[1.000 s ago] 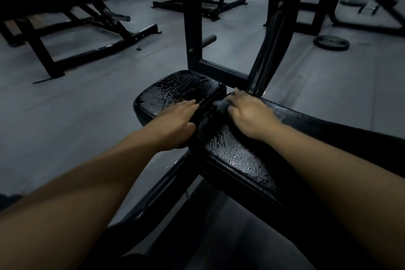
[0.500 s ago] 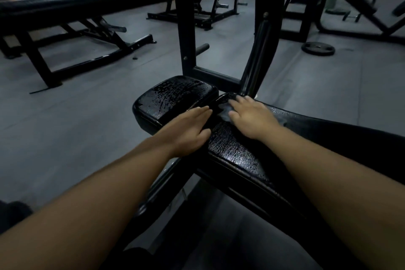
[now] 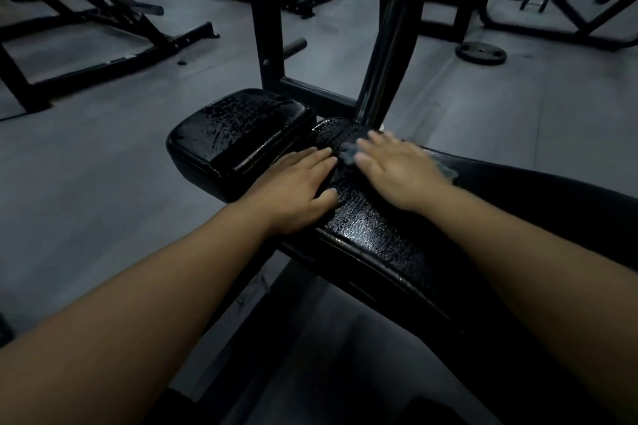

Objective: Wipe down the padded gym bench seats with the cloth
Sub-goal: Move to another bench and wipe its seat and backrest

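On the dim gym floor (image 3: 103, 155), the wet long pad (image 3: 379, 238) was mid-wipe: the right hand (image 3: 397, 169) pressed the cloth (image 3: 347, 154) flat, fingers straight, at its far end. The left hand (image 3: 293, 186) lay open beside it; the beaded seat pad (image 3: 238, 134) probably needed wiping next.

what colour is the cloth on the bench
Pale grey; the cloth is blurred, and the head view is the only one.

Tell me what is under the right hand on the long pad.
A pale cloth lies under the right hand, on the wet long pad. Only its edges show, past the fingertips and beside the wrist; the hand covers the rest.
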